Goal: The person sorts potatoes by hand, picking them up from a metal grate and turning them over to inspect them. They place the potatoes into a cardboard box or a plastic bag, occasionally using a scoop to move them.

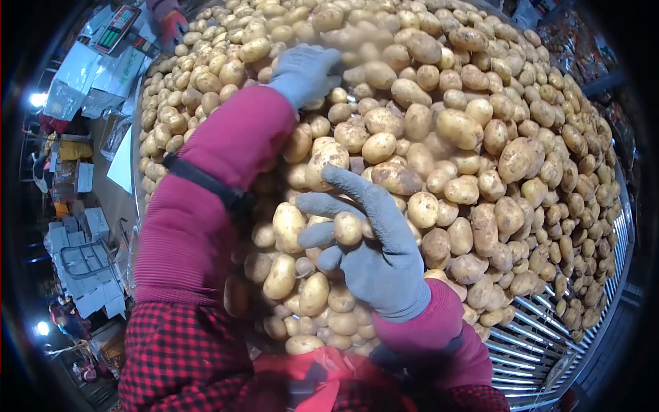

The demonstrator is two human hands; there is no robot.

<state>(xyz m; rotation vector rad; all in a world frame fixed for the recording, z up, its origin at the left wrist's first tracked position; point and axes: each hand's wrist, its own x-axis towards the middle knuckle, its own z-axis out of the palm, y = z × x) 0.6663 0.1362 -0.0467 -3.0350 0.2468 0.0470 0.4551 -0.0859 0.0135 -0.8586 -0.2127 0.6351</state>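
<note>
We are apparently picking through a potato heap (518, 158); our right hand (381, 257) is loosely cradling a small potato (348, 229) over it. Our left hand (304, 74) is resting farther up, its grip hidden. Next, we are probably needing firmer fingers around that potato.

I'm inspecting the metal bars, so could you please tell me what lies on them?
Potatoes are heaped on the bars, which show bare at lower right; whatever the heap covers is hidden.
</note>
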